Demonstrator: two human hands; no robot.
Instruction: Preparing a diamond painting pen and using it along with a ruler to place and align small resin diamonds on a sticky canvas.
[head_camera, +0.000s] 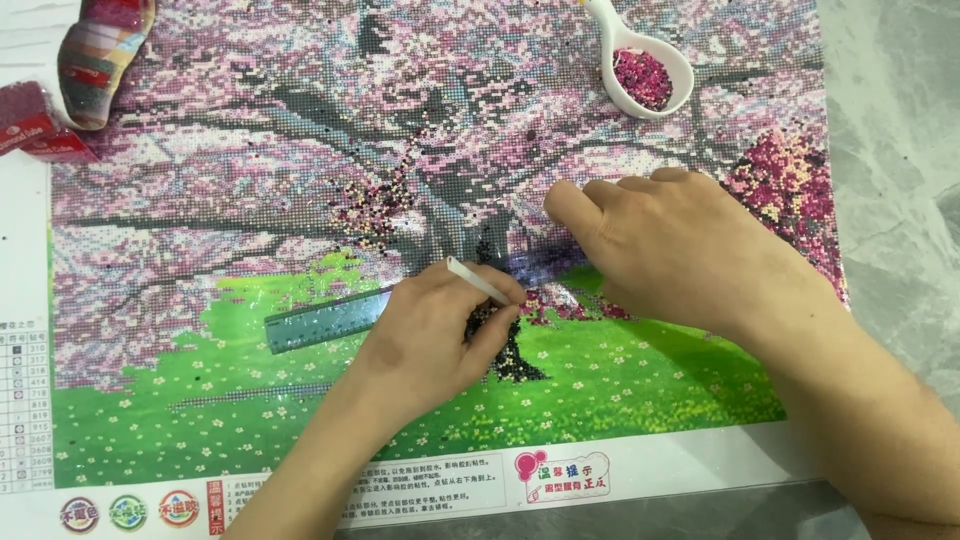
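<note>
Diamond-painting canvas (300, 200), a large sheet printed with pink blossom trees over a green meadow and partly covered in tiny beads, lies flat on the pale grey marbled counter (900, 130), under both hands. Left hand (435, 335) is curled around a slim white applicator pen (478, 281), fingers clamped on it, with the tip hidden among the dark beads of the tree trunk just below the fingertips. Right hand (665, 245) rests palm down on the canvas just beside the left, fingers loosely together and holding nothing, its fingertips touching the beaded surface above the pen. A translucent bluish plastic ruler (325, 320) lies on the green area, its near end tucked under the left hand. Well beyond the right hand sits a white spouted tray (655, 105) filled with deep pink beads (641, 76). Far to the left of the left hand, at the canvas corner, lie red bead packets (35, 125) and a curled red-and-grey pouch (100, 50).
</note>
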